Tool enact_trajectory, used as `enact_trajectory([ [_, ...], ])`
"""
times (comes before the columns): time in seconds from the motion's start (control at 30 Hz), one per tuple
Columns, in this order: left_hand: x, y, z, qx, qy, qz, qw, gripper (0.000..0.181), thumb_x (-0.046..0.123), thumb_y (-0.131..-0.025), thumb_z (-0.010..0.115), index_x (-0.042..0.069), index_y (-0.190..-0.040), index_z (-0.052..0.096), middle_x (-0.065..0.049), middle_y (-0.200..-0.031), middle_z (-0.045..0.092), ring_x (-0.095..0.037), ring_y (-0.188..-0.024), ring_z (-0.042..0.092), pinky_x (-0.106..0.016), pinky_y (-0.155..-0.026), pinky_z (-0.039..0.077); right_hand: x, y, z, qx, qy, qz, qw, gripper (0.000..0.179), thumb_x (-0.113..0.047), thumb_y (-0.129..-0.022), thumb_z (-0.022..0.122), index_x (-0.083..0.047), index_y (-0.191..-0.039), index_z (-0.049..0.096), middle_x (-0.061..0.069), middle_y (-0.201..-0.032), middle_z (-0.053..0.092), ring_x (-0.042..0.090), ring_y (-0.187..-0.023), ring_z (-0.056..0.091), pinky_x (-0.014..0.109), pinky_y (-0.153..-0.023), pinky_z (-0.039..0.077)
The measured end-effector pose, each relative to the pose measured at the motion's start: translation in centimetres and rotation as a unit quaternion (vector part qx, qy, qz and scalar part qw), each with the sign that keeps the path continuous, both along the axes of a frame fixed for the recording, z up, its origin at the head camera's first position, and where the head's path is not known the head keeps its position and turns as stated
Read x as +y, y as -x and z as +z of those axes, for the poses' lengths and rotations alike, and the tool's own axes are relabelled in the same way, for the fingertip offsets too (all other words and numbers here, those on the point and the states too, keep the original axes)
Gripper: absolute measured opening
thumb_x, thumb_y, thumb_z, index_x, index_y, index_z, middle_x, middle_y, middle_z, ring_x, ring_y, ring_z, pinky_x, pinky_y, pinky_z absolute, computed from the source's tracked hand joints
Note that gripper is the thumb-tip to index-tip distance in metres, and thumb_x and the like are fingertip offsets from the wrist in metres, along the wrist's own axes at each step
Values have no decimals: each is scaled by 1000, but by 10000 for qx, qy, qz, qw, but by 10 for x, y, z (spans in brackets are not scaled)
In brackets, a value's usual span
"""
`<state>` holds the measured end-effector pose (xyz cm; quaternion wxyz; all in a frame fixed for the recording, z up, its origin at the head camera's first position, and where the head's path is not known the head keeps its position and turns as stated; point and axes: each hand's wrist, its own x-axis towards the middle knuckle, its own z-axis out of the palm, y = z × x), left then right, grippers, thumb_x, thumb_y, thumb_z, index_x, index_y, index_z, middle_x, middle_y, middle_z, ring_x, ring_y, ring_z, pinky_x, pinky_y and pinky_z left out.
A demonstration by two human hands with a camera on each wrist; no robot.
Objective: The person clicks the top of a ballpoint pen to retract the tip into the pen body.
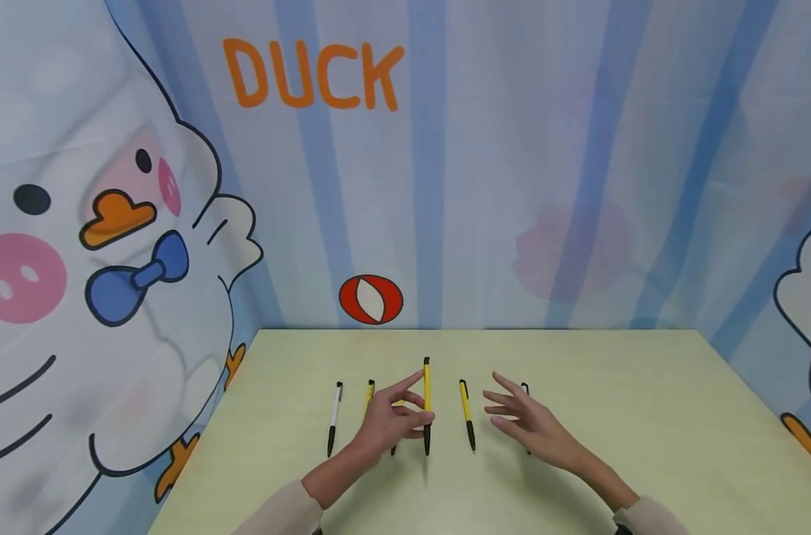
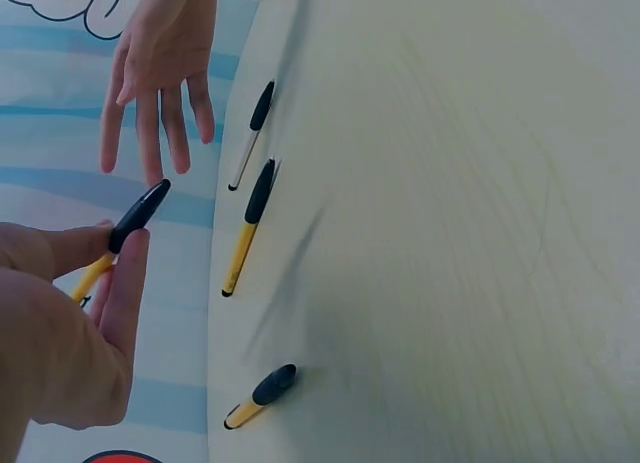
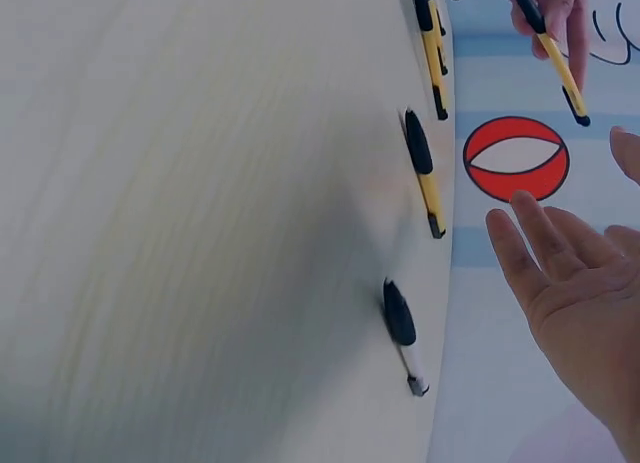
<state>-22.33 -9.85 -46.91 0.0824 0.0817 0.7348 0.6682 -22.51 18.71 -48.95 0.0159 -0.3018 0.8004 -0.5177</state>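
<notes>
My left hand [image 1: 387, 425] pinches a yellow pen [image 1: 427, 388] with a black grip between thumb and fingers. It is held upright above the table, black tip downward. My right hand [image 1: 535, 431] hovers to the right with its fingers spread, holding nothing; the right wrist view shows its bare palm. Beneath that hand lies a white pen [image 3: 403, 328] with a black grip, mostly covered in the head view. Between the hands a yellow pen [image 1: 466, 409] lies on the table. Left of the held pen, two more yellow pens are partly hidden by my left hand.
Another white pen [image 1: 335, 417] lies at the left end of the row. The pale yellow table [image 1: 646, 416] reaches back to a cloth backdrop [image 1: 479, 148] with blue stripes and a printed duck. A printed red ball [image 1: 385, 299] shows just above the table's back edge.
</notes>
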Motion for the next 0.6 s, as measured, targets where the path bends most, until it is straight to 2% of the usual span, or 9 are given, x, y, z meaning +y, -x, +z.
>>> enact_trajectory([
  [0.1, 2, 4, -4, -44, 45, 93, 9999, 71, 1, -89, 76, 15, -153, 49, -18, -106, 65, -10, -81, 73, -36, -71, 66, 8, 0, 0, 51, 2, -21, 10000, 63, -13, -105, 56, -1, -160, 28, 30, -151, 48, 38, -126, 63, 19, -96, 56],
  [0.23, 8, 11, -11, -141, 188, 220, 9995, 70, 0, -88, 76, 11, -152, 50, -16, -102, 65, -12, -79, 73, -36, -66, 66, 18, -3, -2, 37, 33, -175, 9998, 57, -12, -105, 56, -1, -157, 34, 29, -149, 51, 23, -125, 66, 18, -94, 56],
  [0.33, 15, 18, -16, -221, 352, 360, 9985, 69, -2, -87, 77, 8, -150, 52, -14, -99, 66, -15, -77, 74, -35, -62, 65, 23, -3, -3, 29, 37, -157, 9999, 56, -12, -106, 55, 0, -157, 35, 30, -149, 51, 13, -124, 66, 17, -94, 56],
  [0.47, 21, 28, -21, -220, 659, 450, 9966, 68, -3, -86, 78, 6, -148, 54, -14, -96, 66, -18, -74, 76, -33, -58, 64, 26, -2, -3, 18, 87, -99, 9999, 56, -12, -106, 54, 0, -157, 34, 32, -150, 47, 8, -124, 65, 18, -93, 57],
  [0.6, 24, 33, -27, -175, 1061, 494, 9930, 67, -4, -84, 79, 5, -146, 56, -12, -92, 66, -14, -62, 71, -31, -55, 63, 29, -2, -4, -103, 199, -67, 9997, 57, -13, -106, 55, 1, -157, 34, 33, -153, 42, 4, -124, 64, 18, -92, 58],
])
